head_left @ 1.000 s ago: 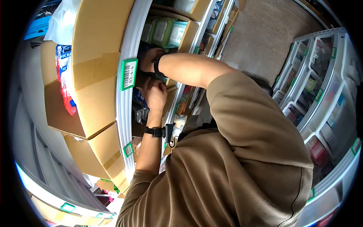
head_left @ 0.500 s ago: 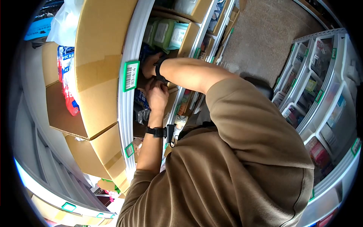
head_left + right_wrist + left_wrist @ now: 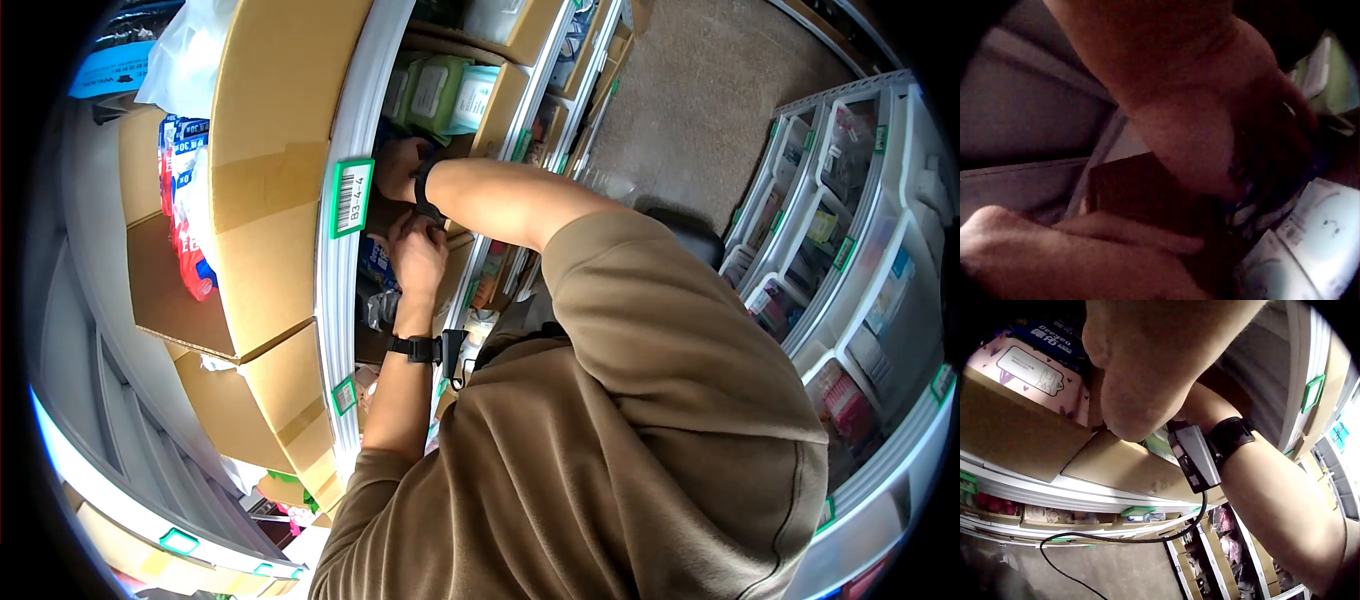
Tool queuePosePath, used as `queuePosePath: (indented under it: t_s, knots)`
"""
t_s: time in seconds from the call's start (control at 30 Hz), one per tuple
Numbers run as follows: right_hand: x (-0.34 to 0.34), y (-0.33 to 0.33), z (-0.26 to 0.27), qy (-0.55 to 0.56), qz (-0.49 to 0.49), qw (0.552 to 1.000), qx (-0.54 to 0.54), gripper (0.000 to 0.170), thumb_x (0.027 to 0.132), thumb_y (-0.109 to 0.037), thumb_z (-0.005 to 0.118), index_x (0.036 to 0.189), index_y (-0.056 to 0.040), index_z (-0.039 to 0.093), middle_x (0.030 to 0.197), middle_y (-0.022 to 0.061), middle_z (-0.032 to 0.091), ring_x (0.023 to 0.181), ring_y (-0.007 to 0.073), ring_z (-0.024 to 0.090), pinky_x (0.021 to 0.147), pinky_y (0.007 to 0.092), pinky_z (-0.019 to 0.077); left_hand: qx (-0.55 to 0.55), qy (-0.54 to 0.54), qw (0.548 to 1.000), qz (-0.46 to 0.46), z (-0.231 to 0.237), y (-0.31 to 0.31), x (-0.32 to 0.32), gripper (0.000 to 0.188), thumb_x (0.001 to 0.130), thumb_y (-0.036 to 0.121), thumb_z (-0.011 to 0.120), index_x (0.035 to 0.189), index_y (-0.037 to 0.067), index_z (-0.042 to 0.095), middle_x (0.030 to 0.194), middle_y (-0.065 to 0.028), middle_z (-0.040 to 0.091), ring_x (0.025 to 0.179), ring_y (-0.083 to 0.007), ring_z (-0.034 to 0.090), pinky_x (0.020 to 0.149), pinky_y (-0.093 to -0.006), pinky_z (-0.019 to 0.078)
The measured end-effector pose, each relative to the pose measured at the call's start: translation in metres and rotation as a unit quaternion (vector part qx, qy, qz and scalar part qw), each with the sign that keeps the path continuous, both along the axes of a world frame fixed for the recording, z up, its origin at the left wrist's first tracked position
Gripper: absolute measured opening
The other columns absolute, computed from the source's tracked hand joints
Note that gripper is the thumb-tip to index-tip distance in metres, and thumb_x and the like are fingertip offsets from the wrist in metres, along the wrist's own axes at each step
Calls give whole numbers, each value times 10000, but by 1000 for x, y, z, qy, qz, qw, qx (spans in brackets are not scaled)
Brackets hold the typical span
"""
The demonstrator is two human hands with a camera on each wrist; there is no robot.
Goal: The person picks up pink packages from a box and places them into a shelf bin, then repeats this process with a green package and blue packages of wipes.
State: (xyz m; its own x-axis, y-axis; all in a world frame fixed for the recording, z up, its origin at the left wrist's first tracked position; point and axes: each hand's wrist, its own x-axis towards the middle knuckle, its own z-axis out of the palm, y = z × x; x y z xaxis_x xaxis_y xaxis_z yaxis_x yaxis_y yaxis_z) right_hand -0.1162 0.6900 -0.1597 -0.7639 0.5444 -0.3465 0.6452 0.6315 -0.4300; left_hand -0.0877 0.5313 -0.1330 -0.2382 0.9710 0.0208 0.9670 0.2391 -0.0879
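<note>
In the head view, my right hand [image 3: 400, 168] reaches into a shelf box beside green packs [image 3: 435, 92]. The right wrist view shows this hand [image 3: 1229, 125] in shadow over blue and white packaging [image 3: 1254, 212], beside pale printed packs [image 3: 1329, 222]; its grip is unclear. My left hand [image 3: 418, 256] lies just below the right wrist, near a blue package [image 3: 378, 264]. One finger of the left hand [image 3: 1091, 253] extends straight in the right wrist view. A pink rabbit-print pack [image 3: 1029, 375] sits near the left hand [image 3: 1141, 381] in the left wrist view.
A white shelf rail labelled B3-4-4 [image 3: 351, 199] runs left of the hands. Large cardboard boxes [image 3: 265, 180] stand beyond it. Clear drawers [image 3: 845, 240] line the right, across the brown floor [image 3: 690, 90]. A black cable [image 3: 1122, 540] loops below the right wrist's camera.
The shelf and boxes have shifted slightly right in the head view. The right hand has moved slightly down, closer to the left hand, which keeps nearly the same pose.
</note>
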Motion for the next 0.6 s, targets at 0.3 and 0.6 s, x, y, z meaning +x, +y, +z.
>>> queuePosePath:
  t_s: [0.3, 0.6]
  knots:
    - [-46, 6, -68, 99, -104, 985, 94, 428, 807, -246, 698, 1201, -80, 675, 1264, 273, 554, 1135, 439, 542, 685, 580, 530, 14, 10, 1000, -20, -6, -2, -7, 108, 808, 169, 637, 834, 83, 697, 935, -120, 713, 1147, -282, 578, 1071, -554, 311]
    - [-46, 21, -85, 134, 45, 989, 32, 424, 863, -226, 637, 1254, -61, 631, 1281, 220, 574, 1112, 388, 591, 754, 473, 558, 17, -20, 999, -26, -14, -3, -15, 100, 789, 135, 648, 838, 86, 719, 932, -125, 711, 1095, -299, 602, 1076, -527, 317]
